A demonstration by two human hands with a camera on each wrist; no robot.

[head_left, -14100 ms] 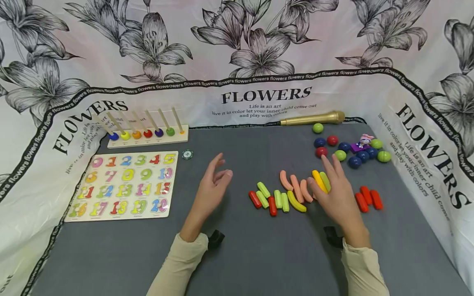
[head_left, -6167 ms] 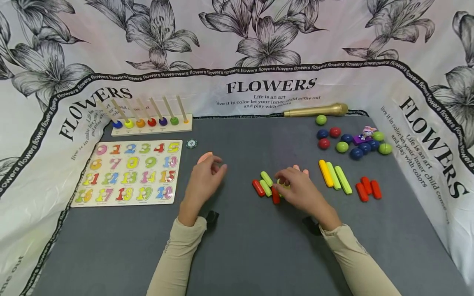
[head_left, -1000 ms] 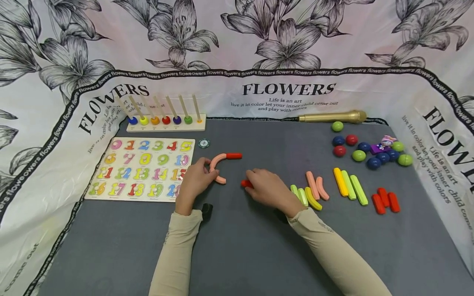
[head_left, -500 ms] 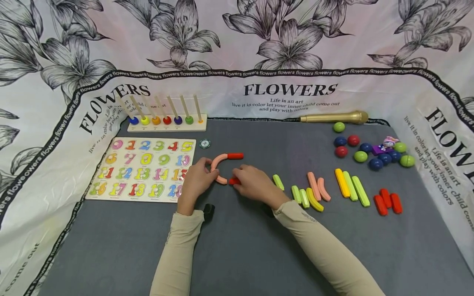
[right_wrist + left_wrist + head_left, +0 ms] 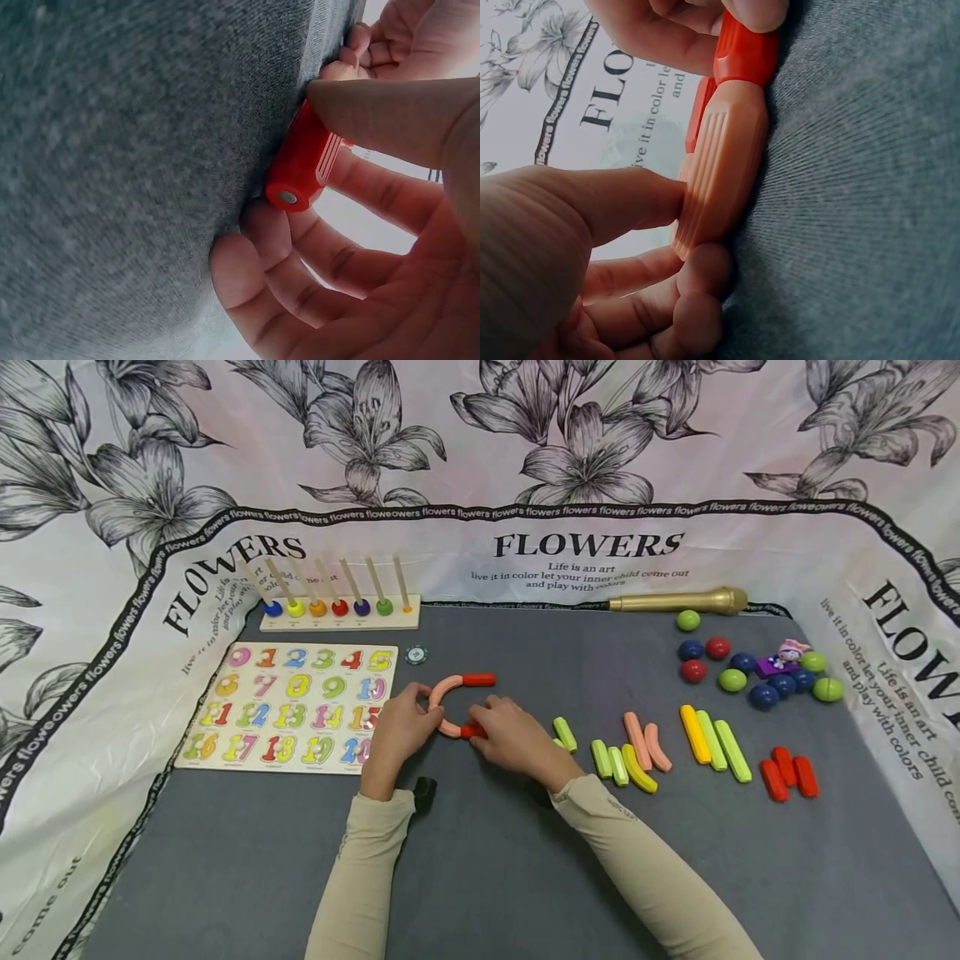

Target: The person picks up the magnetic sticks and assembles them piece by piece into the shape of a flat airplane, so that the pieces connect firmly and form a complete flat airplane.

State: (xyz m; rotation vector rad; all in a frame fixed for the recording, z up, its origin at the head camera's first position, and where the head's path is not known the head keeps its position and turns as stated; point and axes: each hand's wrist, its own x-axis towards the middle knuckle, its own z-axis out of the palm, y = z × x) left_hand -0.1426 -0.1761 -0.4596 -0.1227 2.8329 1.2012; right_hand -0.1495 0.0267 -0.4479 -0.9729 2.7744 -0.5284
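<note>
Two curved peach magnetic sticks form a C on the grey table; the upper curved stick (image 5: 441, 690) has a short red stick (image 5: 478, 679) at its end. My left hand (image 5: 399, 735) pinches the lower curved stick (image 5: 724, 161) between thumb and fingers. My right hand (image 5: 517, 735) pinches a second short red stick (image 5: 300, 154), whose outer end shows a round metal disc. In the left wrist view, this red stick's other end meets the lower curved stick. The two red sticks lie roughly parallel, pointing right.
Right of my right hand lie short green sticks (image 5: 602, 759), a yellow curved stick (image 5: 638, 769), peach, long and red sticks (image 5: 774, 780). Coloured balls (image 5: 763, 697) surround a small figurine (image 5: 792, 652). A number board (image 5: 285, 708), peg stand (image 5: 339, 622) and poker chip (image 5: 416, 655) sit left.
My right hand has carried the red stick left until it meets the lower curved stick; my left hand has stayed put. Earlier, these peach and red sticks lay in the row at the right.
</note>
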